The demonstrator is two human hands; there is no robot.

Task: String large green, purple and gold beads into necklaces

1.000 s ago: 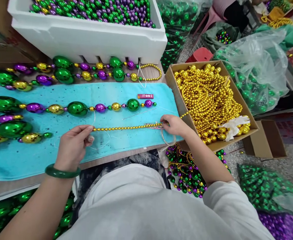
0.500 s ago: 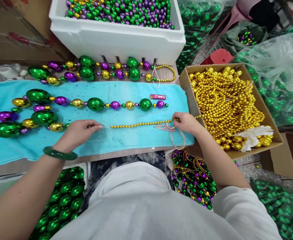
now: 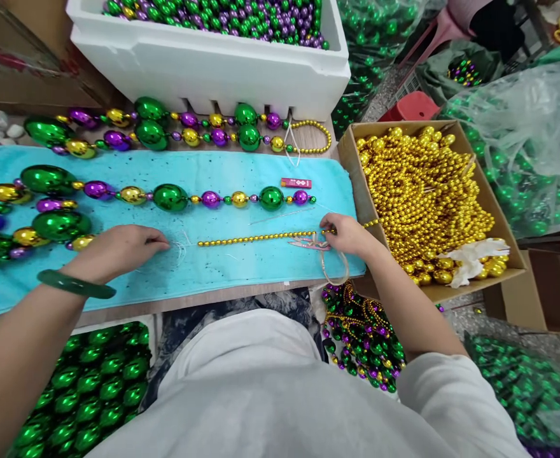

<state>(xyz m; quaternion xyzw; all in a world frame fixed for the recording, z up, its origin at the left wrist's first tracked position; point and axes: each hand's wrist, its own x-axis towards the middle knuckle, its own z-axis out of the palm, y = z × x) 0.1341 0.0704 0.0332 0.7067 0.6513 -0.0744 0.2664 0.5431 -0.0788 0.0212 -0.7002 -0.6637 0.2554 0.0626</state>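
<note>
A thin strand of small gold beads (image 3: 256, 238) lies straight across a turquoise towel (image 3: 242, 264). My right hand (image 3: 347, 234) pinches its right end, beside small pink scissors (image 3: 308, 243) and a loop of clear cord (image 3: 335, 270). My left hand (image 3: 118, 251), with a green bangle (image 3: 74, 284) on the wrist, rests closed on the towel left of the strand, fingertips at a thin clear thread (image 3: 181, 247) that leads to the strand's left end. A long string of large green, purple and gold beads (image 3: 170, 197) lies above.
A white foam box (image 3: 203, 63) of mixed beads stands at the back. A cardboard box (image 3: 351, 165) of gold bead strands sits to the right. A red lighter (image 3: 296, 183) lies on the towel. Bags of green beads lie around the floor and at lower left.
My left hand has slid left along the towel, away from the gold strand's left end, drawing out clear thread. My right hand stays at the strand's right end. The camera shifted.
</note>
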